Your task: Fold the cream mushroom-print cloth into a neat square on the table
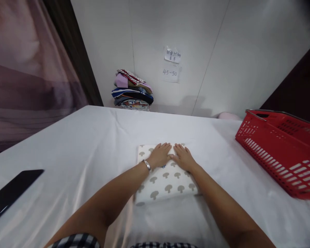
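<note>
A table spread with a smooth white cloth (103, 137) fills most of the lower frame. A red plastic basket with slotted walls (281, 151) stands at the right edge. Two bare forearms rise from the lower edge and slant inward, the left one (126, 186) from the lower left and the right one (217, 196) from the lower right, so that they converge just below the middle of the frame. There, flat on the table, lies a folded white fabric piece printed with grey-brown mushroom shapes (167, 181). A black, flat, rectangular object (12, 191) lies at the lower left, and a stack of folded multicoloured fabrics (133, 91) sits above the table's far edge. The left hand (160, 156) and the right hand (184, 158) rest palms down near the fabric's far edge, fingers stretched out and pointing up the frame, pressed flat with nothing gripped. The thumbs meet or nearly meet; the soft focus makes contact hard to confirm. A silvery metal bracelet (147, 166) circles the left wrist.
</note>
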A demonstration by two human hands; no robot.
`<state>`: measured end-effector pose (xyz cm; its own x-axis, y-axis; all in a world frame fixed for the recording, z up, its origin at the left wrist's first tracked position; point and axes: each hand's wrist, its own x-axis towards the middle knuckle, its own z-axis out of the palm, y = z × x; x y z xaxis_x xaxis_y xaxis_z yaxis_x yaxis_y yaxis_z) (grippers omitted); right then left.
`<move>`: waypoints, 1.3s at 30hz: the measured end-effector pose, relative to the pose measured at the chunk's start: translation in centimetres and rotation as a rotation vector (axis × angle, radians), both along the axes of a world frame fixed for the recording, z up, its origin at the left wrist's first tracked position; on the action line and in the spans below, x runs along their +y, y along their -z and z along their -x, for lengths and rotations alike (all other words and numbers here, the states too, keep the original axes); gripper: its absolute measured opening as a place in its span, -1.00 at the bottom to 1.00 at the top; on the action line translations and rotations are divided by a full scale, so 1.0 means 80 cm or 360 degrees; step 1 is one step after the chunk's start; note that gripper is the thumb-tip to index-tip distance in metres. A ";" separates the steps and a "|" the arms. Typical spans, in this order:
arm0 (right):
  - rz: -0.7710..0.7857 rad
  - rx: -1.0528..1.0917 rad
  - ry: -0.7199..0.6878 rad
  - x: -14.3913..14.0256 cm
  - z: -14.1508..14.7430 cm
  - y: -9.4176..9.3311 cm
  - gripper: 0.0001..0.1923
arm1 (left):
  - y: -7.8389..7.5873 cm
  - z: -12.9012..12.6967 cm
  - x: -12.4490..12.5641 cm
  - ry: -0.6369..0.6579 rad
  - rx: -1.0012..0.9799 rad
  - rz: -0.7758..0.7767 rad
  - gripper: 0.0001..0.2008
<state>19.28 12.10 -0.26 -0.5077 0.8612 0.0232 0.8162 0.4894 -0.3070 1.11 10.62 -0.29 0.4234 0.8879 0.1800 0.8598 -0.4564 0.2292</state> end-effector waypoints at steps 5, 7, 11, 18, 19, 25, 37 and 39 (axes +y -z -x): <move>0.0003 -0.0021 0.0049 -0.006 0.005 -0.003 -0.31 | -0.014 0.042 0.000 -0.0204 -0.0006 -0.0040 -0.54; 0.0017 -0.0027 0.0077 -0.006 0.006 -0.005 -0.27 | -0.017 0.065 -0.003 -0.0319 -0.0001 0.0009 -0.55; 0.0017 -0.0043 0.0097 -0.006 0.008 -0.006 -0.27 | -0.013 0.097 -0.012 -0.0515 -0.0119 0.0094 -0.58; 0.0010 0.0017 0.0069 -0.006 0.009 -0.013 -0.33 | 0.003 0.105 -0.014 -0.0688 -0.0425 0.0058 -0.60; 0.0036 0.0037 0.0066 -0.005 0.009 -0.016 -0.34 | 0.004 0.105 -0.013 -0.0693 -0.0438 0.0063 -0.61; 0.0160 0.0427 0.0433 -0.031 -0.012 -0.029 -0.41 | 0.005 0.108 -0.009 -0.0694 -0.0454 0.0074 -0.62; -0.0040 0.0936 0.1110 -0.159 -0.052 0.035 -0.41 | 0.002 0.107 -0.003 -0.0711 -0.0391 0.0127 -0.61; -0.0124 0.0788 0.1127 -0.137 -0.043 0.031 -0.46 | -0.002 0.106 -0.009 -0.0741 -0.0370 0.0135 -0.61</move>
